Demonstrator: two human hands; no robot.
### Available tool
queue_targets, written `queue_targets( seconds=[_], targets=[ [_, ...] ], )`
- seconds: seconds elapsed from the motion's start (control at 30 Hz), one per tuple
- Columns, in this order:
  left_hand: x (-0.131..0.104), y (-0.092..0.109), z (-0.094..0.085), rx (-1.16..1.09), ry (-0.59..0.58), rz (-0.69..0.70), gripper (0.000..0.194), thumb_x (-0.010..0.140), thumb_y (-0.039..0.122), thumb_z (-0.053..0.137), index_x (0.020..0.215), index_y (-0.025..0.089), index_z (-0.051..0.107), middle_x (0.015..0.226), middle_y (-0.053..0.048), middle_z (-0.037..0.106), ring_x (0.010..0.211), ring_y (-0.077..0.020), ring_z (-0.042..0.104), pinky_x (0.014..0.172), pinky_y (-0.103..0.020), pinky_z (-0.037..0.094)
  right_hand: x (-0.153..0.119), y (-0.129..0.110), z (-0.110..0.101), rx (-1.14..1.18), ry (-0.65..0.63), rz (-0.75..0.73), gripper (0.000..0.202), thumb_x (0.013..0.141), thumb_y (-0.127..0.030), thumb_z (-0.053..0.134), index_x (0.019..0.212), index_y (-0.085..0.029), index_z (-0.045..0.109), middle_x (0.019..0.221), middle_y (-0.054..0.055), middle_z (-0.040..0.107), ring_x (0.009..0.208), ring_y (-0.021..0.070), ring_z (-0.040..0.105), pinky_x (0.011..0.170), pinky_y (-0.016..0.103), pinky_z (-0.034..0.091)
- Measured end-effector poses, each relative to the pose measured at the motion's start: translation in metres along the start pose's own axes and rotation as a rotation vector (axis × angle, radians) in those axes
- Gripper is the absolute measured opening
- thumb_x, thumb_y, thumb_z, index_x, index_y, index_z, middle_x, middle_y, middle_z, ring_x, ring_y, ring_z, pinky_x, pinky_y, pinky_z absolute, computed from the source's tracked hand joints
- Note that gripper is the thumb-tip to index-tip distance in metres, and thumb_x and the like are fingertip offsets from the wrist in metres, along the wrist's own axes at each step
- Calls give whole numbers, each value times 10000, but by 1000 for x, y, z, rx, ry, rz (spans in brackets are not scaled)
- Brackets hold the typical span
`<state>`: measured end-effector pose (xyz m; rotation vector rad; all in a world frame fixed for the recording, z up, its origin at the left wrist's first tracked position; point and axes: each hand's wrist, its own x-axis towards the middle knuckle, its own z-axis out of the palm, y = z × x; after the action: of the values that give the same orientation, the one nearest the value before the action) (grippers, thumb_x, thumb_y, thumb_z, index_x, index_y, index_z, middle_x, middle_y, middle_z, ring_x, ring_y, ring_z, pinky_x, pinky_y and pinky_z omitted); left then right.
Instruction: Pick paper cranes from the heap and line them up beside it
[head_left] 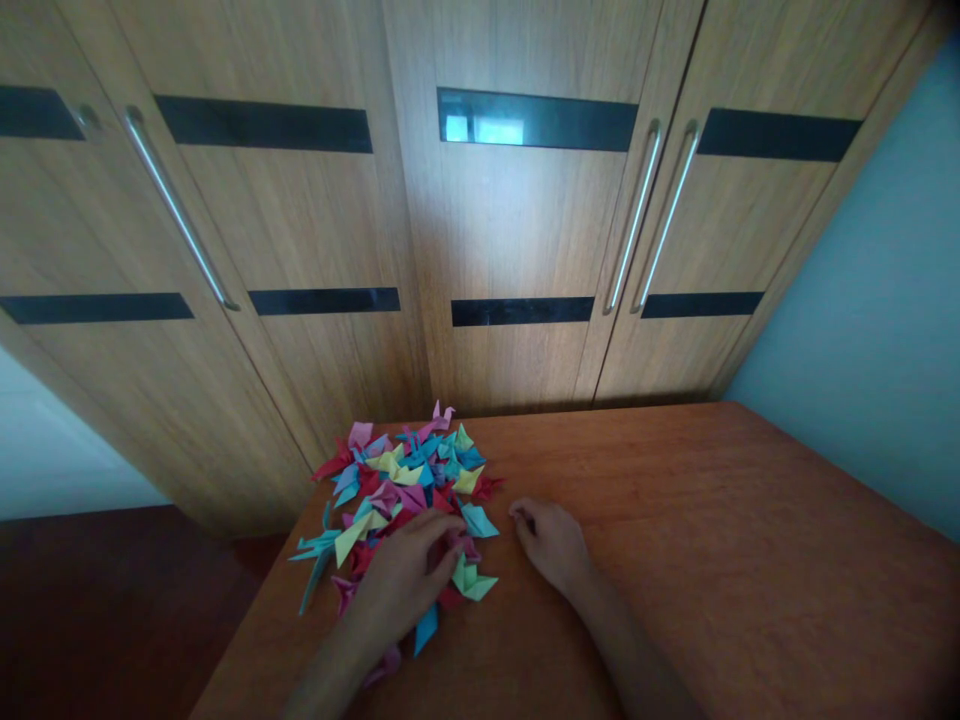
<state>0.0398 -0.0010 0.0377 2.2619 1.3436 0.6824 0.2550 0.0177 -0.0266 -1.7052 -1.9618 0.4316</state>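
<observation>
**Left hand in the paper pile, right hand resting beside it**

From my remote seat I saw a wooden table (675,520) pushed close to a run of wardrobe doors (510,230), with a heap of folded paper pieces (409,480) lying on its far-left part. The pieces were pink, blue, yellow, green and red, loosely overlapping and spilling toward the table's left edge, as a pile does when it has been tipped out rather than laid in rows.

The left hand (405,580) lay palm down on the near side of the heap, fingers curled forward onto the paper. It covered several pieces, and its fingertips sat by a green piece (471,580) at the pile's near-right edge. I judged the fingers were loosely bent rather than clenched, but whether they actually pinched a piece I could not tell, since the back of the hand hid the underside.

The right hand (551,545) rested on bare wood just right of the heap, apart from the paper, fingers tucked in lightly and holding nothing that I could see. Its spot kept it clear of the pile yet near enough to meet the left hand.

The right half of the table bore nothing else in view.
</observation>
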Motion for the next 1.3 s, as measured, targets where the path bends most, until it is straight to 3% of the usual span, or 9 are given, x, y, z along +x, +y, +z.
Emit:
queue_targets(
  seconds=[0.33, 0.53, 0.67, 0.87, 1.03, 1.3],
  targets=[
    [-3, 0, 1, 49, -163, -58, 187, 809, 158, 469, 881, 228, 626, 864, 4, 644, 812, -152, 581, 735, -231, 409, 1, -2, -2, 7, -30, 26, 239, 872, -223, 410, 921, -259, 641, 929, 2, 686, 865, 148, 614, 739, 207, 396],
    [-4, -5, 1, -50, -161, -49, 132, 785, 154, 480, 757, 196, 603, 777, 5, 638, 740, -148, 577, 680, -223, 404, 2, 2, -1, 85, -23, 23, 235, 875, -249, 420, 900, -249, 654, 896, 14, 684, 865, 164, 610, 763, 230, 403],
    [-3, -4, -3, -137, -80, -61, 110, 786, 174, 497, 774, 192, 605, 714, 11, 624, 637, -138, 551, 588, -216, 392, 3, 2, -1, 406, 31, -23, 254, 872, -337, 444, 845, -204, 659, 727, 24, 646, 700, 157, 588, 653, 239, 419],
    [-1, -2, 3, -140, 191, -106, 117, 805, 209, 496, 770, 202, 607, 674, 21, 606, 597, -133, 540, 561, -215, 395, -1, -12, -5, 959, -28, -8, 302, 833, -459, 522, 891, -191, 647, 664, -10, 570, 557, 99, 482, 505, 202, 363],
    [-2, -3, 13, -106, 275, -87, 94, 798, 208, 512, 798, 201, 606, 684, 19, 613, 597, -135, 553, 578, -228, 415, -2, -16, 0, 1002, -58, -61, 224, 745, -391, 660, 847, -191, 655, 702, -12, 586, 623, 104, 505, 564, 205, 380],
    [-1, -6, 20, -104, 276, -26, 106, 810, 199, 525, 860, 207, 618, 765, 4, 649, 650, -139, 587, 616, -233, 455, -1, -14, -1, 965, -60, -76, 193, 761, -362, 641, 736, -171, 641, 654, -20, 548, 614, 102, 479, 569, 208, 363]
  ],
)
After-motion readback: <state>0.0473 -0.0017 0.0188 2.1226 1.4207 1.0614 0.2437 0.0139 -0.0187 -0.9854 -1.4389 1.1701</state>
